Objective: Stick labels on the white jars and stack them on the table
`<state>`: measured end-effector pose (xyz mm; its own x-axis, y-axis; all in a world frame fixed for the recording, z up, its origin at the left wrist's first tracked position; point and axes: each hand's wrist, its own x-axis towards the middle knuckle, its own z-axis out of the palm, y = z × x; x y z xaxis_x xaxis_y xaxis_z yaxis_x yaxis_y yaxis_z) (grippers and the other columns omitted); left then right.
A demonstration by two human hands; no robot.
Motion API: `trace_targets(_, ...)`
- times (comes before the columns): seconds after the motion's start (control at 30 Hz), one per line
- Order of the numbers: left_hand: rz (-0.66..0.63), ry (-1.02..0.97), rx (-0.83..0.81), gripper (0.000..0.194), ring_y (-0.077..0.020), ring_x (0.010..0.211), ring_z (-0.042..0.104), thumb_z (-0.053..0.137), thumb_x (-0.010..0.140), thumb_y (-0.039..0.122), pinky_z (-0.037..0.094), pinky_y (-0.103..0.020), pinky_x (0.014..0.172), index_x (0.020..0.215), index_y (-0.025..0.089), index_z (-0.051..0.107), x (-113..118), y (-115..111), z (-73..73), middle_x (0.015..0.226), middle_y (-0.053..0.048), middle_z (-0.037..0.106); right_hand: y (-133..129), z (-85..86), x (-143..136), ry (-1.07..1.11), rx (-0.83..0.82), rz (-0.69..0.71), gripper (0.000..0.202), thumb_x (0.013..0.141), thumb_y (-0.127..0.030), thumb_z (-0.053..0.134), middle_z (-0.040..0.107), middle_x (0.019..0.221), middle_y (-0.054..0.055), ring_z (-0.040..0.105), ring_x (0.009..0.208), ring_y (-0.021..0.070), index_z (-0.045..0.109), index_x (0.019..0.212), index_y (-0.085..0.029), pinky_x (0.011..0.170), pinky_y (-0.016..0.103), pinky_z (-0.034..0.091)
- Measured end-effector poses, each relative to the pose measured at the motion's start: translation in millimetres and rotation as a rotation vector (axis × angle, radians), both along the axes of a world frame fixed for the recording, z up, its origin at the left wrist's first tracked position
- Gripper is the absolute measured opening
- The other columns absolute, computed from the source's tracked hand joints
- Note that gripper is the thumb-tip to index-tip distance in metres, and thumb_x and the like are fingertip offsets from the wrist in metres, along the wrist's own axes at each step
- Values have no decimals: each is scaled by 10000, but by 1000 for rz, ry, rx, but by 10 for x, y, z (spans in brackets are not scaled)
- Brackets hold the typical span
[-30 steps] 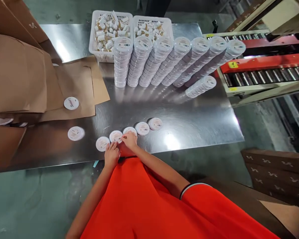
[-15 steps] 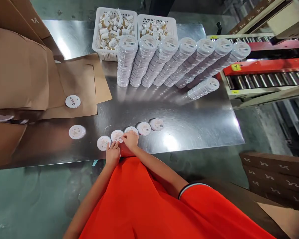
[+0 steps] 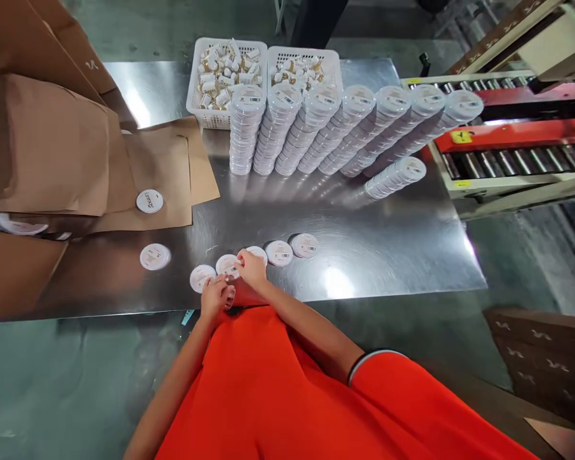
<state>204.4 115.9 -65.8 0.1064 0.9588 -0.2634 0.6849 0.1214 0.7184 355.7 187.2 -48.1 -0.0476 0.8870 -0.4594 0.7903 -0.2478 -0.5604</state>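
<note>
Several round white labelled discs, thin like lids or flat tins, lie in a row along the table's near edge. My left hand (image 3: 214, 298) is curled beside the leftmost disc (image 3: 202, 278), with a small ribbed, see-through roll (image 3: 229, 297) against its fingers. Its fingertips reach the lower edge of the second disc (image 3: 227, 266). My right hand (image 3: 252, 268) is pinched at the right side of that second disc; what sits between its fingertips is too small to make out. Partly behind the right hand is a third disc (image 3: 257, 254). Two more discs, one of them (image 3: 278, 253) with a barcode, lie farther right.
Tall stacks of round containers (image 3: 287, 128) and one shorter stack (image 3: 395, 177) stand behind. Two white baskets (image 3: 209, 116) hold small bottles. Cardboard (image 3: 172, 217) covers the left, with a printed disc (image 3: 149, 200) on it. A roller conveyor (image 3: 517, 163) runs at right.
My left hand has lifted and turned slightly, and the see-through roll now shows beside its fingers. The right hand's fingers have drawn back a little from the second disc. The view has shifted slightly.
</note>
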Motion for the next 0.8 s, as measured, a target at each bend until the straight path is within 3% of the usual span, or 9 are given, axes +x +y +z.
trace_targets(0.13,200,-44,81,332,-248,1059,689,444,915,313,545,-410,951,749,186,703,-149,-38,128,1124,-129,740,-227,21,-72,730,-65,-58,156,857,-319,579,663,918,18,621,866,150,592,948,-193,809,290,478)
trace_targets(0.23,412,-172,101,360,-245,1005,695,440,912,387,551,-377,917,837,174,721,-155,-109,231,1036,-118,747,-351,53,-175,963,-135,-63,238,746,-294,690,633,868,-5,610,812,143,577,933,-200,782,291,488)
trace_targets(0.33,566,-421,33,343,-227,953,696,532,866,463,552,-345,876,906,172,709,-109,-166,321,976,-95,748,-384,100,-259,954,-139,-75,173,735,-251,674,617,813,-17,591,753,136,584,872,-198,743,284,480)
trace_targets(0.47,577,-626,-9,362,-190,835,685,698,741,476,558,-305,764,946,181,650,-104,-204,405,895,-57,727,-371,144,-298,928,-145,-63,134,744,-229,661,630,801,-15,590,744,141,604,862,-201,729,285,478)
trace_targets(0.6,529,-478,-36,310,-142,604,598,647,750,488,510,-260,591,757,181,603,-177,-203,430,655,5,639,-406,139,-332,899,-122,-53,114,771,-269,665,626,777,-15,576,718,136,617,844,-195,708,279,470)
trace_targets(0.8,491,-271,-5,365,-122,543,511,534,817,513,425,-230,524,650,190,561,-272,-247,328,564,29,556,-456,74,-424,854,-92,-70,131,784,-308,640,614,733,-20,561,664,129,611,784,-181,662,270,464)
